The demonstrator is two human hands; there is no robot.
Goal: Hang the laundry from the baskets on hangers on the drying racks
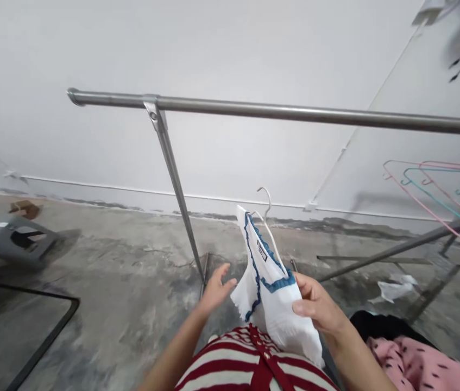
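Observation:
A white blouse (284, 315) with blue ruffled trim hangs on a white clothes hanger (272, 233) in front of my body. The hanger's hook points up, below the metal rail. My right hand (320, 304) pinches the blouse's shoulder at the right end of the hanger. To the left of the garment, my left hand (217, 288) is held with fingers apart, close to the blouse's left edge and holding nothing. A dark label shows inside the neckline.
A metal rail (254, 107) on a slanted post (175, 179) crosses ahead. Pink and teal hangers (437, 190) hang at the right, above pink spotted cloth (421, 364). White cloth (396, 288) lies low at the right. A grey plastic stool (13, 239) is at the left.

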